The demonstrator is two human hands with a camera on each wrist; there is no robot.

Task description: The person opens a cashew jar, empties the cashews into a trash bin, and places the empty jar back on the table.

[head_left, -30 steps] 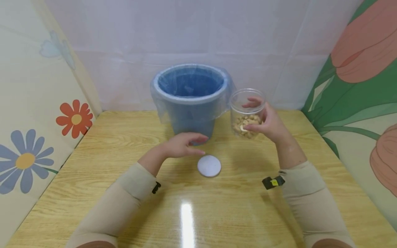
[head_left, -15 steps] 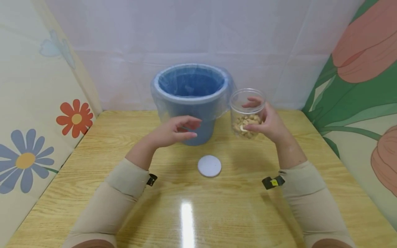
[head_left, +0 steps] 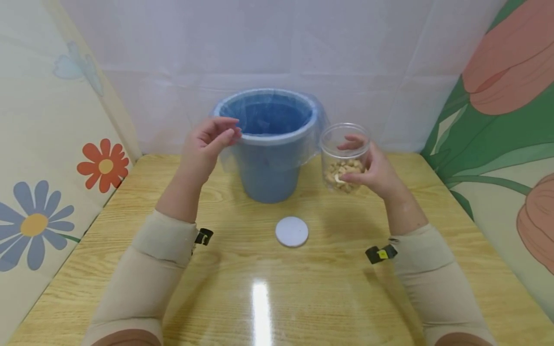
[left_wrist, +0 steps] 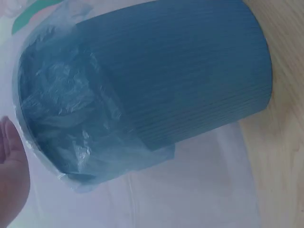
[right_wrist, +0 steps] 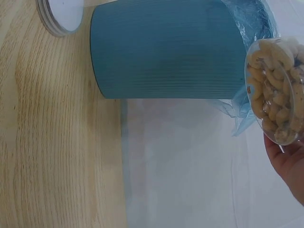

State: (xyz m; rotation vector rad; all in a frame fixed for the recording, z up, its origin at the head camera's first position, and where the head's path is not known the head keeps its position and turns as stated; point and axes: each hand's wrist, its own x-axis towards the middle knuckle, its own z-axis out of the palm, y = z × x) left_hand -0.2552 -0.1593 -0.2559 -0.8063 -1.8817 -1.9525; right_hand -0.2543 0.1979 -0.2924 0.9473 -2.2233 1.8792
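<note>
My right hand (head_left: 376, 170) grips a clear, lidless plastic jar (head_left: 330, 153) upright from its right side, lifted off the table. Cashews (right_wrist: 280, 90) fill its lower part, as the right wrist view shows closely. Close to the left rim of a blue bin (head_left: 270, 178) is my left hand (head_left: 209, 144), raised, with thumb and fingers near each other. I see nothing held in it, and whether it touches the bin liner (left_wrist: 71, 123) I cannot tell. A round white lid (head_left: 292, 231) lies flat on the table in front of the bin.
The bin stands upright on the wood-grain table (head_left: 303, 298), with its thin clear bag folded over the rim. Behind is a white cloth backdrop (head_left: 368, 53). Flower-painted panels stand at left (head_left: 39, 120) and right (head_left: 510, 125).
My left hand has moved up and left, from beside the lid to the bin's left rim, its thumb and fingers drawing closer together. The right hand and jar have stayed in place.
</note>
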